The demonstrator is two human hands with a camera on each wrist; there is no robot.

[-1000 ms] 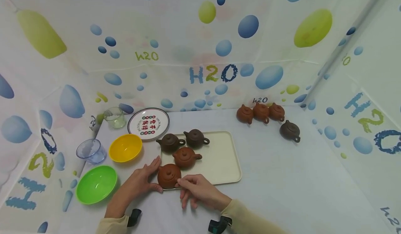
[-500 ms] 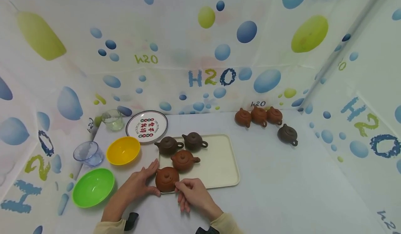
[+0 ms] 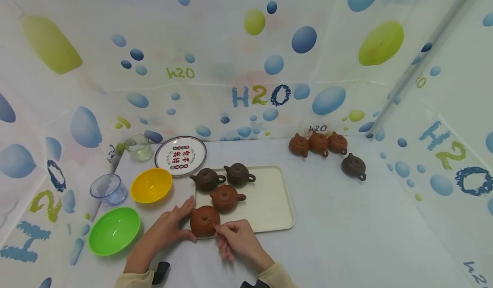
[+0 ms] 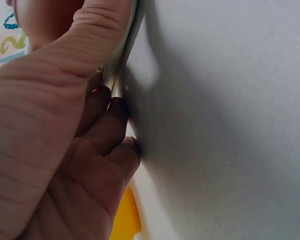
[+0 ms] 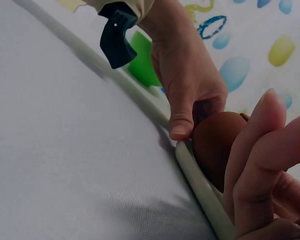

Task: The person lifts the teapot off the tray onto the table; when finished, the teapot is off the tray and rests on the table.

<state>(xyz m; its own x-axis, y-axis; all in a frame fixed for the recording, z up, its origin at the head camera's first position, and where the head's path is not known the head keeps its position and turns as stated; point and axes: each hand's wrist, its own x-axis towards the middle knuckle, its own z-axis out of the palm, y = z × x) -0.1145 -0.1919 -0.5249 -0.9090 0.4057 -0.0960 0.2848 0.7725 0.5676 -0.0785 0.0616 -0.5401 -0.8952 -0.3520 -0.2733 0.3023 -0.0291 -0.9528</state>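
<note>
Both hands are down at the near left corner of the cream tray (image 3: pixel 269 202), flanking the reddish-brown teapot (image 3: pixel 205 221) that sits there. The left hand (image 3: pixel 171 226) lies along the pot's left side, its thumb on the tray rim and its fingers tucked under the edge, so that grip holds the tray. The right hand (image 3: pixel 235 239) has its fingers curled, pinching the rim beside the pot. Compared with half a second ago, basically nothing has moved; hands and pot sit the same on the surface (image 3: pixel 346 236).
</note>
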